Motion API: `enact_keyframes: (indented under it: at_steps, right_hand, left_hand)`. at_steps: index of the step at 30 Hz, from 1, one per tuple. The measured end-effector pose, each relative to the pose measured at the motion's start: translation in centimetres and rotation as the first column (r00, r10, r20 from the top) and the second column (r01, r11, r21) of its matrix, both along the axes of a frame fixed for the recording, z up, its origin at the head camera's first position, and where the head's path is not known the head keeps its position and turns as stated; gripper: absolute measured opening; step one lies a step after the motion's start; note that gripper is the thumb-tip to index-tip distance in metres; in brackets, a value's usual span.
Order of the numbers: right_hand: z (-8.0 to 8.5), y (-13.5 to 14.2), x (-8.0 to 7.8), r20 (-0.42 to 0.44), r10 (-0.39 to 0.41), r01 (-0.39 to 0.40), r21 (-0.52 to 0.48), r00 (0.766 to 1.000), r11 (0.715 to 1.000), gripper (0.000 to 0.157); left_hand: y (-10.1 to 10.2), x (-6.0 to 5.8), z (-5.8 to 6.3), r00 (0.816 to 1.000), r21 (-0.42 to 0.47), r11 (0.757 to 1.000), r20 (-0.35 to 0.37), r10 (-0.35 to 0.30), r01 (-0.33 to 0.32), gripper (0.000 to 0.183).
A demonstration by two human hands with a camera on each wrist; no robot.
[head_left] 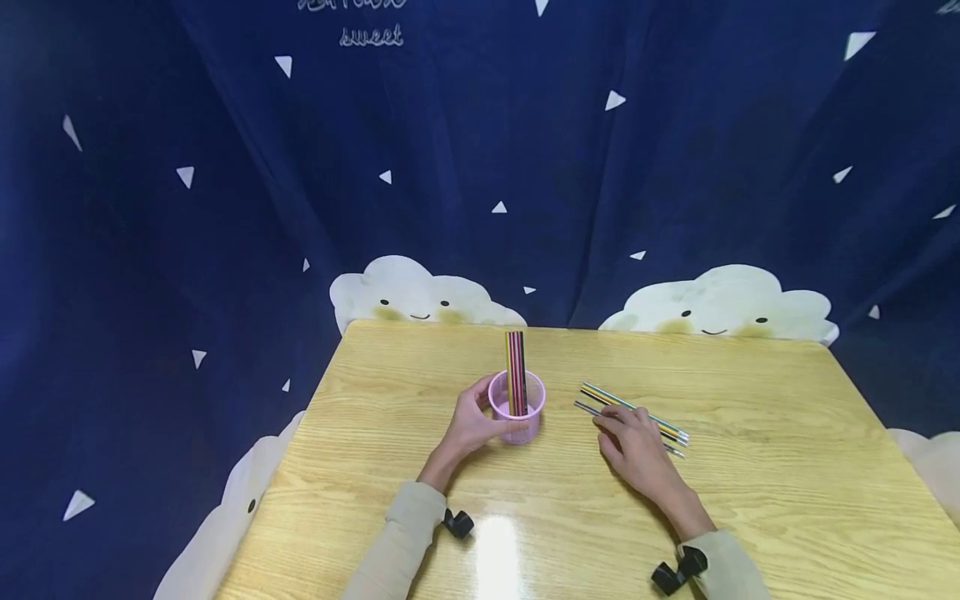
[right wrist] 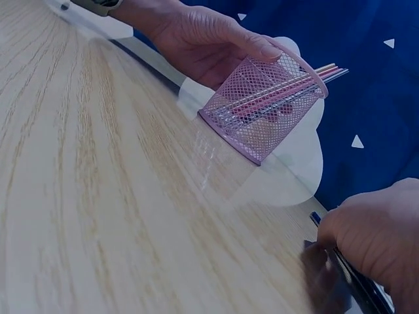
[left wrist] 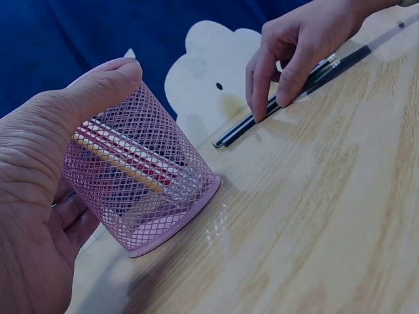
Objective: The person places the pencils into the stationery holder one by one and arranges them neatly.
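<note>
"What is held on the right?"
"A dark pencil [head_left: 587,407] is gripped by the bent fingers of the right hand [head_left: 637,450], low over the table [head_left: 810,467]."
"And on the left?"
"A pink mesh cup [head_left: 534,425] is clasped by the left hand [head_left: 472,422]; a bunch of pencils [head_left: 516,375] is propped inside."
"Farther off?"
"Loose pencils [head_left: 611,397] are seen just beyond the right hand; the far edge is backed by a blue curtain [head_left: 480,125]."
</note>
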State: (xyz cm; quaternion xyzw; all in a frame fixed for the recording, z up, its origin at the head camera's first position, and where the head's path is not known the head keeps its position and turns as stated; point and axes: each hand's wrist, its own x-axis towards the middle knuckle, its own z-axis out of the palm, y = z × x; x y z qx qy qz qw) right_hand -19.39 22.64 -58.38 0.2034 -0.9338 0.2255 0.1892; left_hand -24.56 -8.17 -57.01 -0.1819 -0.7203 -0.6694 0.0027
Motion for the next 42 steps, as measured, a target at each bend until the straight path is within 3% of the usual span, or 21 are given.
enact_keyframes:
  at_steps: [14,22,28,32,34,39,42]
  right_hand:
    - [-0.2,0.2,-0.1,-0.048,-0.003,0.011,0.167,0.999,0.986,0.025]
    - [-0.3,0.1,-0.4,-0.125,0.072,-0.051,0.166,0.99,0.985,0.024]
    - [0.2,0.0,-0.4,-0.084,0.062,-0.047,0.172,0.995,0.984,0.03]
    - [0.6,-0.2,-0.3,-0.026,0.048,-0.044,0.142,0.998,0.989,0.03]
    - [0.7,-0.3,-0.2,-0.013,0.048,-0.046,0.116,0.999,0.992,0.03]
    - [1.9,-0.8,-0.1,-0.021,0.076,-0.075,0.026,0.997,0.997,0.03]
    - [2.8,-1.1,-0.3,-0.041,0.108,-0.11,-0.063,0.993,0.992,0.03]
  left_hand:
    - [0.1,0.0,-0.2,1.0,0.047,0.999,0.014,-0.01,0.009,0.084]
    - [0.1,0.2,-0.1,1.0,0.026,1.0,0.011,-0.007,0.006,0.085]
    - [0.0,0.0,0.3,1.0,0.017,1.0,-0.005,-0.014,0.014,0.085]
    - [0.0,0.8,2.0,0.999,0.026,0.999,0.023,-0.022,0.021,0.084]
    - [0.0,1.0,2.2,0.999,0.025,0.999,0.043,-0.025,0.024,0.083]
    - [0.0,0.2,0.3,0.999,-0.006,1.0,0.038,-0.018,0.019,0.087]
    - [0.0,0.1,0.0,1.0,0.004,1.0,0.018,-0.016,0.015,0.088]
